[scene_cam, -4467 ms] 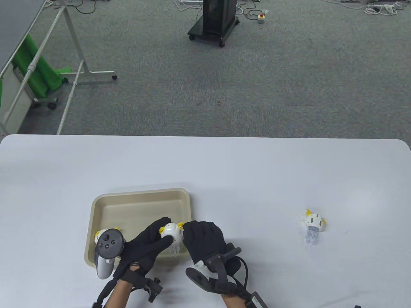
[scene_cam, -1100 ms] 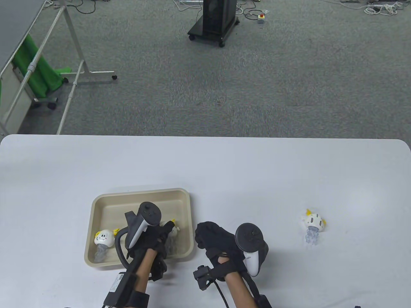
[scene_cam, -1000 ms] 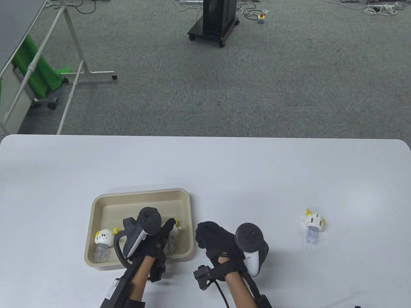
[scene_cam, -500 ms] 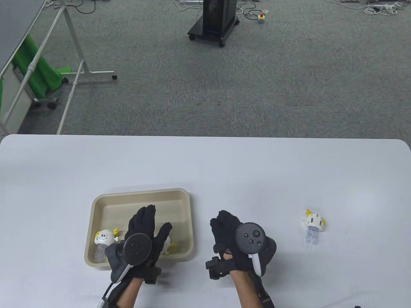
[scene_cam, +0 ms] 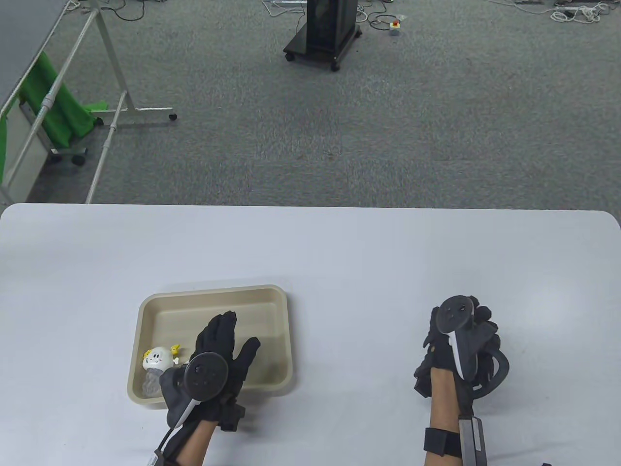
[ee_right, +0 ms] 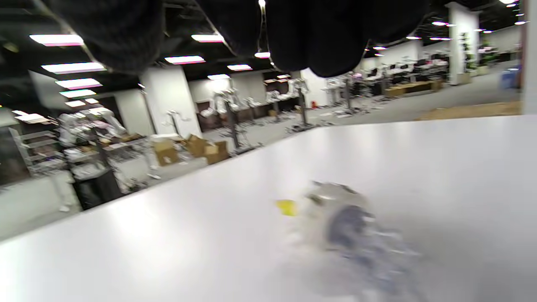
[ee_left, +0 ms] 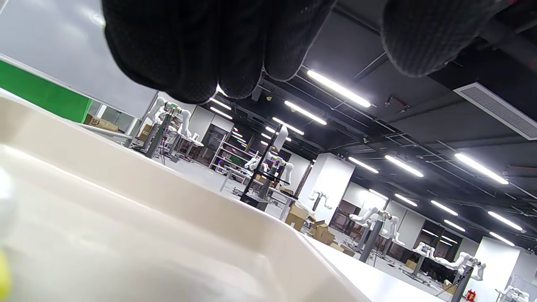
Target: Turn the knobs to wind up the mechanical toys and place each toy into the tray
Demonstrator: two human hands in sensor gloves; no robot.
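A: Grey carpet behind, a wide white surface (scene_cam: 310,252) in front. Where to look for the loose toy?

B: On the bare surface, far right, well apart from the tray (scene_cam: 213,292). Hidden in the table view, covered from above by the right hand (scene_cam: 461,340). Visible only in the right wrist view: loose toy (ee_right: 344,218), pale body, a yellow nub (ee_right: 287,207) on one side, clear legs trailing the other way.

A: Long axis?

B: Too blurred to fix. Probably lying on its side, legs toward that view's lower right.

A: Any contact yet?

B: None seen. Fingers (ee_right: 319,37) hanging above it, loosely curved, nothing between them. Directly over the toy, so only a short drop and a pinch needed, judging from this.

A: And the other side?

B: Left hand (scene_cam: 218,354) flat over the near right part of the tray, fingers (ee_left: 235,46) straight and spread, holding nothing. Just beside it, one toy in the tray (scene_cam: 156,358), near left corner, face up.

A: Nearer hand for the pickup?

B: Right, plainly. Left far across, with the tray between. Afterwards, likely a carry leftward toward the tray, winding somewhere on the way.
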